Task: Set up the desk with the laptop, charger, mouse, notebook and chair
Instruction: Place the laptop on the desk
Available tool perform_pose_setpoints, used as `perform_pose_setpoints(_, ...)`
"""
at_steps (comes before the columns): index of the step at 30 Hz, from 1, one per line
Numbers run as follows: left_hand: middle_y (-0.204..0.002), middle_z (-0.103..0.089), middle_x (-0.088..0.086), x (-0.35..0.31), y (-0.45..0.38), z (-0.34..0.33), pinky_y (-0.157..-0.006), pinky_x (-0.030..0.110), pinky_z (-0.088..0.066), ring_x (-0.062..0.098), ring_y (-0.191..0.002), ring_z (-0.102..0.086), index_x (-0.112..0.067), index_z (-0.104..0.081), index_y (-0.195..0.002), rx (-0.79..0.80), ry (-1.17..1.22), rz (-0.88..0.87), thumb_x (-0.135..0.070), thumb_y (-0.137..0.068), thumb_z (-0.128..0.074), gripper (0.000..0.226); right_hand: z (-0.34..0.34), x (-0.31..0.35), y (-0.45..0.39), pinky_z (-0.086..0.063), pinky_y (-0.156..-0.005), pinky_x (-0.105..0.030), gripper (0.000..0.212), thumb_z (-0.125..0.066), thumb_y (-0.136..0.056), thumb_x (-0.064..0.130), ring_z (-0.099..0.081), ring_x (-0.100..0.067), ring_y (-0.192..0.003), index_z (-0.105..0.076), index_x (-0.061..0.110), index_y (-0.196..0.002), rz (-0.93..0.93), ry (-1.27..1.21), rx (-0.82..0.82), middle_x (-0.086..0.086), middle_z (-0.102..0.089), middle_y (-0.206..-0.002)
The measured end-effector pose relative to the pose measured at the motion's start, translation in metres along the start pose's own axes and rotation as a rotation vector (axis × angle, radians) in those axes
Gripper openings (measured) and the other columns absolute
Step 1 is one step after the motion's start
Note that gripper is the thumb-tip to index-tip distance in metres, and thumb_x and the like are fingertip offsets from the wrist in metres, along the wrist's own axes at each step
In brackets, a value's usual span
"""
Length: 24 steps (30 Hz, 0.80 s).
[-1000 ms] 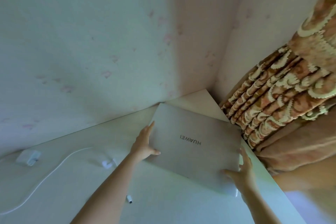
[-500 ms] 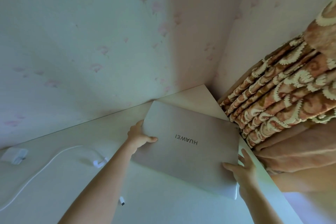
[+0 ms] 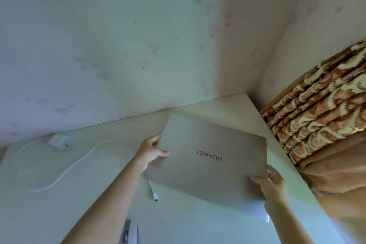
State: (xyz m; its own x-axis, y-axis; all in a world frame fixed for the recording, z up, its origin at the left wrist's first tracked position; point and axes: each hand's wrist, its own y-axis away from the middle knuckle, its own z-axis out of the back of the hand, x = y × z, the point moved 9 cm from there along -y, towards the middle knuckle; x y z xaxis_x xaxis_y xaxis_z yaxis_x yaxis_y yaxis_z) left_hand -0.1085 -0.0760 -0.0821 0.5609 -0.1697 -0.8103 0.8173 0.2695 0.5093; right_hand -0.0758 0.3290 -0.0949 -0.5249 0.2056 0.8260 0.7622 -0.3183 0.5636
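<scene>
Peeking in at the bottom edge, the mouse (image 3: 128,233) is cut off. The left hand (image 3: 151,152) and right hand (image 3: 270,182) grip opposite sides of the closed laptop (image 3: 210,166), which hides part of the charger cable (image 3: 65,168).

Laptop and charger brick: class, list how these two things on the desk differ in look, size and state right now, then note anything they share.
The laptop is a large, flat, closed silver slab; the charger brick is a small white block. The laptop is gripped at its edges by the left hand and right hand; the charger brick lies untouched. The charger brick trails a white cable; the laptop has nothing visibly plugged in. Both are at the desk.
</scene>
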Motion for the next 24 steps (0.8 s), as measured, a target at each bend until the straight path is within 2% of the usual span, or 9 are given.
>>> perform_pose_setpoints(3,-0.112,-0.068,0.008,0.008,0.017,0.034,-0.07,0.019,-0.049,0.019,-0.094,-0.066,-0.016,-0.058,-0.131,-0.057,0.055,0.011,0.012,-0.062,-0.081,0.078,-0.019,-0.002,0.016,-0.045,-0.071,-0.034,0.064,-0.063,-0.072,-0.018,-0.059,-0.03,-0.093,-0.053,0.011,-0.128,-0.003,0.005,0.032,-0.018,-0.061,-0.119)
perform_pose_setpoints(7,-0.117,-0.066,0.007,0.026,0.052,0.085,-0.083,0.026,-0.048,0.02,-0.102,-0.065,-0.013,-0.05,-0.139,-0.117,0.091,0.022,0.01,-0.062,-0.082,0.086,-0.054,-0.004,0.046,-0.047,-0.065,-0.031,0.062,-0.063,-0.07,-0.018,-0.061,-0.031,-0.085,-0.057,0.013,-0.123,0.025,0.037,0.104,-0.019,-0.061,-0.117)
perform_pose_setpoints(12,-0.106,-0.063,0.002,0.061,0.117,0.16,-0.081,0.025,-0.044,0.019,-0.096,-0.06,-0.008,-0.052,-0.135,-0.235,0.152,0.031,0.016,-0.065,-0.078,0.079,-0.109,-0.022,0.102,-0.049,-0.068,-0.033,0.059,-0.06,-0.071,-0.02,-0.061,-0.032,-0.083,-0.057,0.013,-0.119,0.038,0.069,0.195,-0.022,-0.061,-0.117)
perform_pose_setpoints(17,-0.115,-0.063,0.005,0.122,0.176,0.25,-0.084,0.025,-0.043,0.019,-0.1,-0.059,-0.005,-0.048,-0.138,-0.328,0.22,0.057,0.017,-0.065,-0.078,0.082,-0.17,-0.055,0.181,-0.047,-0.062,-0.031,0.056,-0.056,-0.073,-0.018,-0.06,-0.028,-0.075,-0.058,0.016,-0.117,0.045,0.148,0.311,-0.018,-0.062,-0.113)
perform_pose_setpoints(24,-0.129,-0.059,0.007,0.213,0.257,0.354,-0.085,0.029,-0.046,0.02,-0.104,-0.056,-0.01,-0.046,-0.141,-0.394,0.278,0.109,0.012,-0.069,-0.079,0.082,-0.243,-0.122,0.272,-0.048,-0.067,-0.035,0.049,-0.059,-0.073,-0.015,-0.061,-0.03,-0.079,-0.062,0.023,-0.103,0.105,0.259,0.421,-0.014,-0.064,-0.111)
